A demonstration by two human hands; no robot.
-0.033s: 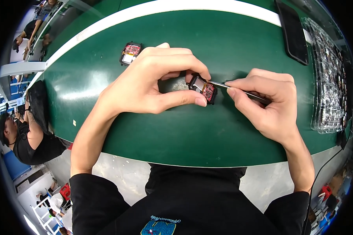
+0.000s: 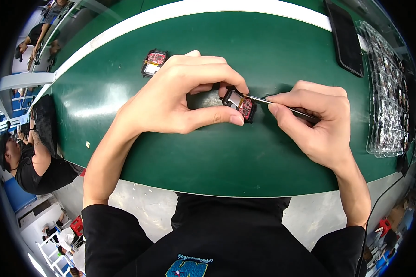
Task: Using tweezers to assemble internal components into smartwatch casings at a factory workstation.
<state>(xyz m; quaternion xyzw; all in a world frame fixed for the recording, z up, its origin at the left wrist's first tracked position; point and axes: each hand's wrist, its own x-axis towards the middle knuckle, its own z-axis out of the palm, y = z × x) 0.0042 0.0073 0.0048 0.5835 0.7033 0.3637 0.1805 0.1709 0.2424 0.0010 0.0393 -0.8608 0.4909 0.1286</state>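
Observation:
Near the middle of the table, my left hand [image 2: 178, 94] pinches a small open black watch case [image 2: 239, 105] between thumb and fingers. A silvery block, an amber strip and a red circuit board show inside the case, which is held tilted. My right hand [image 2: 316, 120] grips a slim tweezers-like metal tool [image 2: 259, 99] with a silver tip and a darker rear. Its tip touches or nearly touches the case's upper edge, beside the amber strip. Behind my left hand lies a second open watch case [image 2: 154, 63] with a similar red board, partly covered by the hand.
A black phone [image 2: 345, 39] lies at the far right of the green table [image 2: 194, 161]. Clear plastic trays [image 2: 387, 92] of small parts are stacked beside it. A white strip [image 2: 208, 8] crosses the far side. Another person [image 2: 34, 159] sits at the left.

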